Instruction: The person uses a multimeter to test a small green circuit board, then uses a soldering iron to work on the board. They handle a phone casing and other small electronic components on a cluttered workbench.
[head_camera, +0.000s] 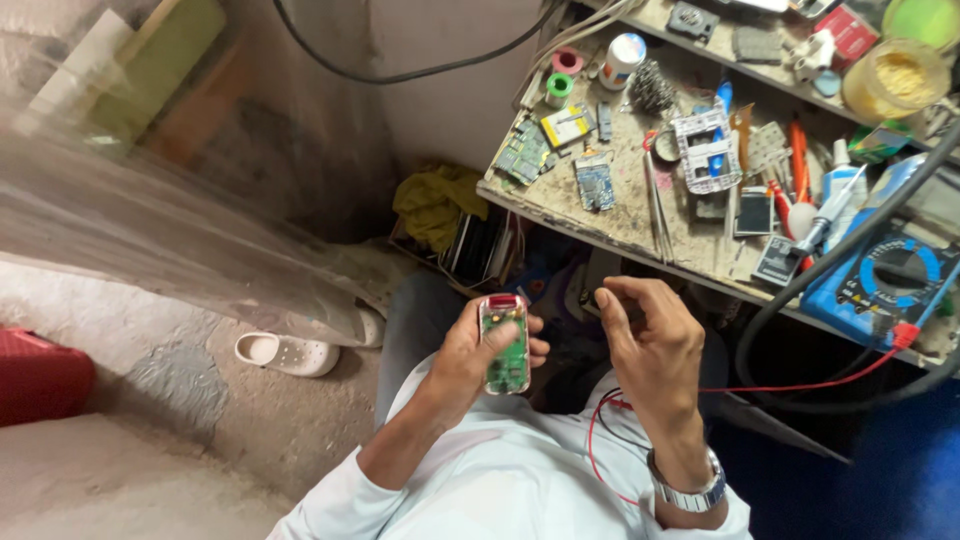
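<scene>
The left hand (470, 355) is closed round a small green board (507, 345) with a red end, held upright over the lap with its face turned to the camera, thumb laid across the front so the parts stay in plain sight; the board sits below the near edge of the bench (560, 205), well clear of the clutter on it; the right hand (650, 335) is raised just right of the board, its fingers curled in with thumb and forefinger pinched close, but whether anything lies between them I cannot tell; a thin red wire (800, 385) runs from under that wrist up to the blue meter (880, 285) at the bench's right end, which seems to be why the hand stays near the body; tweezers (657, 205) lie on the bench above the board, pointing toward the sitter and so within easy reach; other boards (595, 183) are spread flat beside them; a white clog (287, 353) rests on the floor left of the board.
</scene>
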